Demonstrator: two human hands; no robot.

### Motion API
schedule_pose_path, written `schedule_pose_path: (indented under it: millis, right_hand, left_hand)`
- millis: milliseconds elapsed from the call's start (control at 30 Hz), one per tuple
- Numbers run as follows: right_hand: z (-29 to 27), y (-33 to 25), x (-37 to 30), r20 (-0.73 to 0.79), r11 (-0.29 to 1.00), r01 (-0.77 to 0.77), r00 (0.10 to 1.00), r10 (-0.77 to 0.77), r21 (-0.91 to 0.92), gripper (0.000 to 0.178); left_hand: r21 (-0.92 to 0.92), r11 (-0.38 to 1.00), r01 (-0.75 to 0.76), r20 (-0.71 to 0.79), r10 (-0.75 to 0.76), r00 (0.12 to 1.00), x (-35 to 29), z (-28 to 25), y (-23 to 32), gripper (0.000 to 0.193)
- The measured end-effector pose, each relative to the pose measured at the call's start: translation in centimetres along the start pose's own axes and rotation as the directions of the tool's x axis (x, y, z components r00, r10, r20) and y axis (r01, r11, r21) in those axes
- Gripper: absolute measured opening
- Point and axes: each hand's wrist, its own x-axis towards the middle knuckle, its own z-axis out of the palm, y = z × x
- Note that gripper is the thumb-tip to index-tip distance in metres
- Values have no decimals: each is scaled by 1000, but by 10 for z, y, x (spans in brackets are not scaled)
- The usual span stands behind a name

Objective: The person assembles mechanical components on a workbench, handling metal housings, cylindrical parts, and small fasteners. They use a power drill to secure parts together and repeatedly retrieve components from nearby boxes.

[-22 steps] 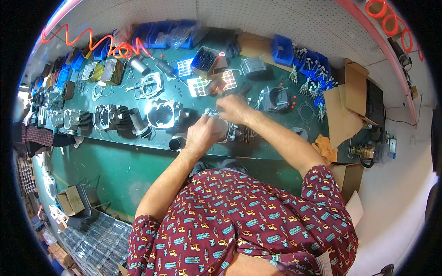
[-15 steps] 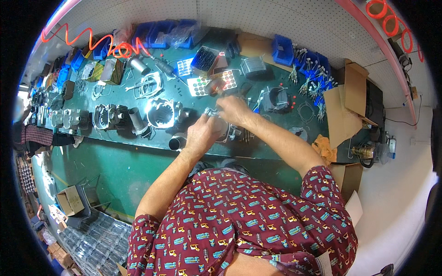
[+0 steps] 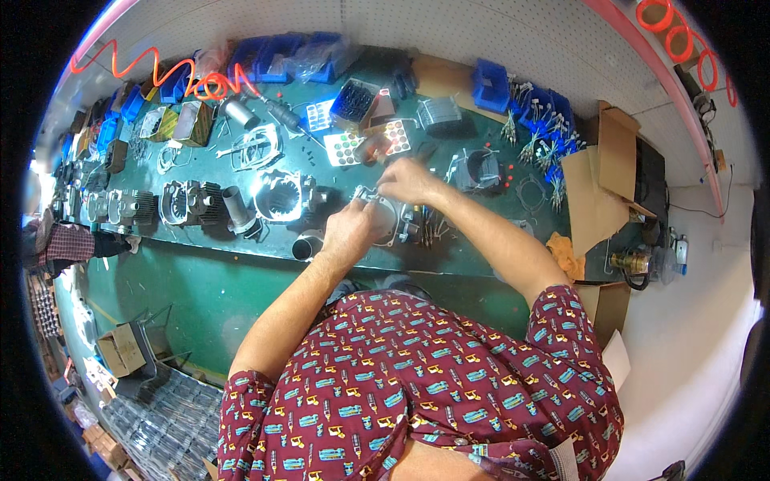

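Note:
My left hand [image 3: 350, 232] rests with bent, closed fingers at the far left side of a grey metal engine casting [image 3: 390, 224] near the bench's front edge. What those fingertips pinch is too small to make out. My right hand [image 3: 407, 181] is closed just above and beyond the casting. From it sticks out a mallet-like tool with a brown, blurred head [image 3: 374, 147], over a white sheet of coloured round stickers [image 3: 398, 136]. Both hands nearly meet at the casting's far rim, partly hiding it. Left of the casting lies an open metal cylinder [image 3: 306, 248].
Several metal engine housings [image 3: 281, 197] line the bench [image 3: 337, 268] to the left. Right of my hands are thin screwdriver-like tools [image 3: 433, 228], another wrapped part [image 3: 480, 170], an orange cloth [image 3: 566, 255] and a cardboard box [image 3: 597, 188]. Blue bins [image 3: 491, 85] stand behind. A coiled orange hose [image 3: 212, 85] hangs left.
My right hand has shifted slightly, and more of the casting shows beneath it. My left hand stays nearly in place. At the far left, a person's checked sleeve has moved a little.

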Motion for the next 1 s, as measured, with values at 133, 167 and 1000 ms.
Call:
schedule_pose_path:
  millis: [133, 167, 1000]
  right_hand:
    - [7, -2, 0, 1, 997, -65, 998, 65, -36, 24]
    - [9, 1, 1, -1, 996, -84, 996, 84, -24, 24]
    - [7, -40, -64, -433, 832, 100, 884, 177, 545, 17]
  left_hand:
    - [70, 998, 10, 75, -15, 997, 1, 5, -3, 44]
    - [82, 997, 12, 86, -19, 996, 2, 6, -2, 44]
    - [-57, 763, 644, -209, -640, 739, -118, -7, -54, 71]
